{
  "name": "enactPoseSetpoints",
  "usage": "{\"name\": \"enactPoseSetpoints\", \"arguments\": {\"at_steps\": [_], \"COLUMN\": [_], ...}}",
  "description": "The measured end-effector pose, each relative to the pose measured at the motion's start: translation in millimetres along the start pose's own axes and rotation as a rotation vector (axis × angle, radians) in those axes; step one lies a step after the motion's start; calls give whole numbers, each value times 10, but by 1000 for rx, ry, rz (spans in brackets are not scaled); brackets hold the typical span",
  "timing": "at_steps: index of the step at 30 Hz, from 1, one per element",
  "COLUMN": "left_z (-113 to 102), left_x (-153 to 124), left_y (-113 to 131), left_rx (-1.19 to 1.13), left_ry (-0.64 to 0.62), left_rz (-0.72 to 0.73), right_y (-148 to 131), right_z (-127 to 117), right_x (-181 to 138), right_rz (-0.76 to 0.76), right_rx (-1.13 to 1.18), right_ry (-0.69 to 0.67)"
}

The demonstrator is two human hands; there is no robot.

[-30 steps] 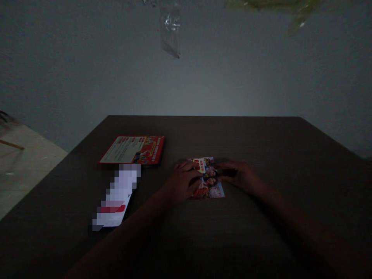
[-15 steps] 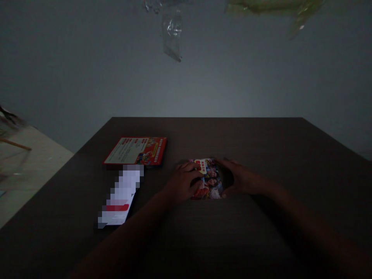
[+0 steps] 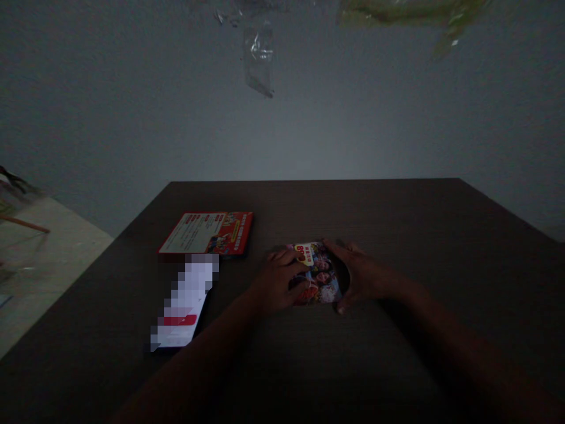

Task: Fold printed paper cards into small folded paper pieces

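A colourful printed flyer (image 3: 324,278), with people and large red characters on it, lies flat on the dark table between my hands. My left hand (image 3: 276,282) rests over its left edge, fingers spread, thumb across the lower left part. At the right side my right hand (image 3: 364,274) curves around the flyer, thumb and fingers wide apart. Its index finger is by the far right corner and its thumb by the near right corner. Whether one sheet or a thin stack lies there I cannot tell in the dim light.
To the left lies a red and white printed box or booklet (image 3: 198,232). Nearer me is a phone (image 3: 188,303) with a lit, partly blurred screen, close to my left forearm. The table (image 3: 375,206) meets a grey wall (image 3: 353,118) with clear plastic (image 3: 259,59) hanging on it.
My right thumb has shifted slightly outward and nearer to me, away from the flyer's near corner. My left hand stays over the left edge. The view has tilted very slightly.
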State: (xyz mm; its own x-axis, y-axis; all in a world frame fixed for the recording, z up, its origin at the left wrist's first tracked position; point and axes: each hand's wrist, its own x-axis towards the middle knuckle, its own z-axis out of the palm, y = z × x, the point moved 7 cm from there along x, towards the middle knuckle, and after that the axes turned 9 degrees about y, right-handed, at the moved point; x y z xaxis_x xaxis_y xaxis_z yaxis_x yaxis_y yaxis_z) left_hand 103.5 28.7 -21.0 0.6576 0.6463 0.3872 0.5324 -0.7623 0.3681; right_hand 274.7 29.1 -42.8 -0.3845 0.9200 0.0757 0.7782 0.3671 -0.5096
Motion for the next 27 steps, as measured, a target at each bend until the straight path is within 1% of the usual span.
{"name": "enactPoseSetpoints", "arguments": {"at_steps": [5, 14, 20, 23, 27], "left_z": [-20, -7, -23, -32, -70], "left_x": [-23, -8, 10, 9, 4], "left_y": [56, 196, 270, 295, 238], "left_rx": [-15, -21, -48, -62, -94], "left_ry": [8, 8, -11, 15, 89], "left_rz": [-8, 38, 78, 90, 16], "right_y": [-48, -115, -129, -152, -156], "right_z": [-33, -71, -115, -139, -174], "right_x": [2, -9, -21, -22, -19], "right_rz": [-8, 21, -5, -51, -82], "right_rx": [15, 44, 110, 195, 293], "right_ry": [14, 32, 85, 97, 125]}}
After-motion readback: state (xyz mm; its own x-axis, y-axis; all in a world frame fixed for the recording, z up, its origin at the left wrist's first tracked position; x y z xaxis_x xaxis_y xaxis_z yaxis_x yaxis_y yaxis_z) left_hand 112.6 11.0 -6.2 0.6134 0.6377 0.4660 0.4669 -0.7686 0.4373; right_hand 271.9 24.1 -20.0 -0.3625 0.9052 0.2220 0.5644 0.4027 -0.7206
